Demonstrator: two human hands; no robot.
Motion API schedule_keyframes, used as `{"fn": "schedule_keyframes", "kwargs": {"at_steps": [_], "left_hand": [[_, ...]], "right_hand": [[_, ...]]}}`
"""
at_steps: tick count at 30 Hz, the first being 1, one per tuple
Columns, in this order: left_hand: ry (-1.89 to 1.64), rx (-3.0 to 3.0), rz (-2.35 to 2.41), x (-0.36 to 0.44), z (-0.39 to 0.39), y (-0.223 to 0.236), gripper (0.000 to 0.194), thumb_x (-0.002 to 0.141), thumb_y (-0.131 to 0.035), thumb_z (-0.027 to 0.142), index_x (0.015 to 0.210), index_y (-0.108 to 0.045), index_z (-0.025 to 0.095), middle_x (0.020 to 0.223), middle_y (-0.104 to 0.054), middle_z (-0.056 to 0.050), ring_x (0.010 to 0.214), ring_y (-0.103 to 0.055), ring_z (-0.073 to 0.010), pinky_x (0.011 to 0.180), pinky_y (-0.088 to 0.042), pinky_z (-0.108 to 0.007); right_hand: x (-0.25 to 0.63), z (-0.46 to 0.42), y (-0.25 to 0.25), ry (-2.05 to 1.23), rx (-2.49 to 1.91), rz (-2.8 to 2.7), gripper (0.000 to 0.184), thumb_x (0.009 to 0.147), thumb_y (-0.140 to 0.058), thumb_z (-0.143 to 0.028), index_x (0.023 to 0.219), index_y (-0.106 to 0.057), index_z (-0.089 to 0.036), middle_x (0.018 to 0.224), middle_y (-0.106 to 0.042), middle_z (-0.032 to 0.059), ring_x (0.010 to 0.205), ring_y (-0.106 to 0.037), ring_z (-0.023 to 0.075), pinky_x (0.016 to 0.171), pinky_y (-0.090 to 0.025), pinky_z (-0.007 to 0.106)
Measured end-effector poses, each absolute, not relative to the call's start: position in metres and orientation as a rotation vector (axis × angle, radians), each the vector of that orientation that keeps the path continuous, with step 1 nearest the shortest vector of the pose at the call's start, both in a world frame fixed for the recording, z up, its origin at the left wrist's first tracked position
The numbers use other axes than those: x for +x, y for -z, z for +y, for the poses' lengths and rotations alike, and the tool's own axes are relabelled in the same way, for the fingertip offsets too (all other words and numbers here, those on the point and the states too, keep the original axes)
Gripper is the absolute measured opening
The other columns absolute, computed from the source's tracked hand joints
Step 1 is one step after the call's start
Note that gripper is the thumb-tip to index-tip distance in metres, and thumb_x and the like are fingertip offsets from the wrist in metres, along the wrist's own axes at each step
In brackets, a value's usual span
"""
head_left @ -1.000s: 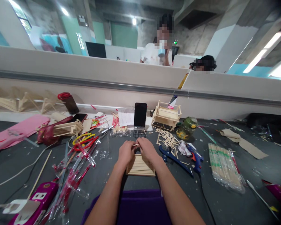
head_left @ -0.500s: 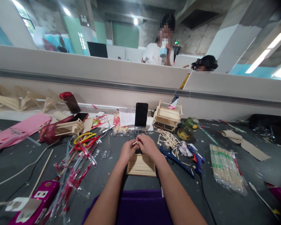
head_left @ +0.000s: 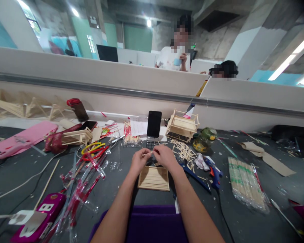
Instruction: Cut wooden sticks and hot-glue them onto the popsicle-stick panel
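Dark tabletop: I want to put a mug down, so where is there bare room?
Mostly bare: between the plastic wrappers and left forearm; between the black cord and bagged sticks. Crowded: back middle, around the black phone and loose sticks.

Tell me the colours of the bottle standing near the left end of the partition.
Dark brownish body, red lid; it shows in the head view.

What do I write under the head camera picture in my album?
Left hand and right hand meet at a small pale stick, beyond a flat wooden panel; black phone behind.
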State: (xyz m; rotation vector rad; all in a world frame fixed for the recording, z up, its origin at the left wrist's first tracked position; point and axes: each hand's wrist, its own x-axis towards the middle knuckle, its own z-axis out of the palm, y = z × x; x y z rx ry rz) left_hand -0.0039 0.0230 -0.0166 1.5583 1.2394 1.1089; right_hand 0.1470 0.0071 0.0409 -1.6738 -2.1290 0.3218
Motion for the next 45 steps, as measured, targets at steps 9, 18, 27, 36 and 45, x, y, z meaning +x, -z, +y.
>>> {"fn": "schedule_keyframes", "kwargs": {"at_steps": [9,18,27,36,45], "left_hand": [[-1.214,1.496,1.117,-0.001,0.025,0.018,0.021,0.072,-0.063,0.034,0.080,-0.063,0.014,0.071,-0.068,-0.003,0.065,-0.062,-0.0146,0.062,-0.047,-0.024],[-1.137,1.687,1.307,-0.005,0.024,0.020,0.016,0.070,-0.067,0.033,0.073,-0.069,0.018,0.073,-0.068,-0.003,0.075,-0.059,-0.0184,0.070,-0.044,-0.028],[-0.995,1.866,1.469,-0.012,0.019,0.022,0.010,0.063,-0.071,0.016,0.070,-0.072,0.022,0.088,-0.065,-0.005,0.097,-0.047,-0.0248,0.086,-0.036,-0.036],[-0.972,1.700,1.320,-0.015,0.021,0.017,0.010,0.065,-0.068,0.015,0.069,-0.073,0.022,0.085,-0.070,-0.004,0.091,-0.054,-0.0230,0.085,-0.039,-0.035],[-1.033,1.300,0.996,0.002,0.008,-0.005,0.032,0.069,-0.068,0.039,0.086,-0.074,0.013,0.073,-0.073,-0.008,0.062,-0.063,-0.0160,0.059,-0.046,-0.025]], "right_hand": [[0.137,0.010,-0.024,-0.607,-1.548,-1.790,0.022,0.084,-0.047,-0.026,0.085,-0.066,-0.015,0.064,-0.066,0.0007,0.056,-0.059,0.0132,0.052,-0.043,0.021],[0.131,0.004,-0.017,-0.545,-1.475,-1.802,0.013,0.079,-0.054,-0.017,0.076,-0.067,-0.020,0.077,-0.064,0.0021,0.074,-0.056,0.0147,0.069,-0.040,0.025],[0.131,0.006,0.006,-0.586,-1.475,-1.927,0.012,0.075,-0.056,-0.010,0.072,-0.063,-0.019,0.071,-0.062,0.0022,0.067,-0.051,0.0142,0.064,-0.032,0.024],[0.133,0.008,0.000,-0.754,-1.410,-1.702,0.008,0.071,-0.057,-0.015,0.065,-0.062,-0.017,0.059,-0.061,-0.0007,0.057,-0.053,0.0125,0.056,-0.037,0.023],[0.140,-0.007,-0.018,-0.919,-1.285,-1.292,0.026,0.072,-0.064,-0.042,0.075,-0.063,-0.016,0.060,-0.065,0.0013,0.050,-0.059,0.0139,0.043,-0.045,0.023]]}}
